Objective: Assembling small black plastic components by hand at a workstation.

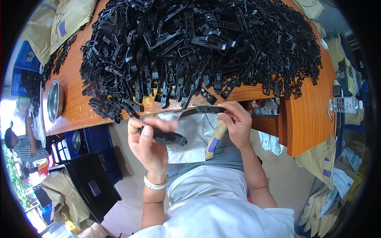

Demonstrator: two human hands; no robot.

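Note:
My left hand [149,144] is closed around a black plastic part [168,137], a long piece that sticks out to the right of the fingers. Motion smears these fingers a little. My right hand [239,122] pinches the ridged black handle of what looks like a knife [210,109]; its thin end points left, toward the other hand. Both hands are held just off the table's front edge, over my lap. In front of them a large heap of black plastic parts [190,51] covers much of the wooden table [75,99], some lying loose along the edge.
A round metal bowl [55,101] stands at the table's left. White sheeting [190,146] lies over my lap. At the right are a plastic bottle [345,105] and paper sacks [317,162]. A black crate [91,186] stands lower left. Another person [27,146] sits far left.

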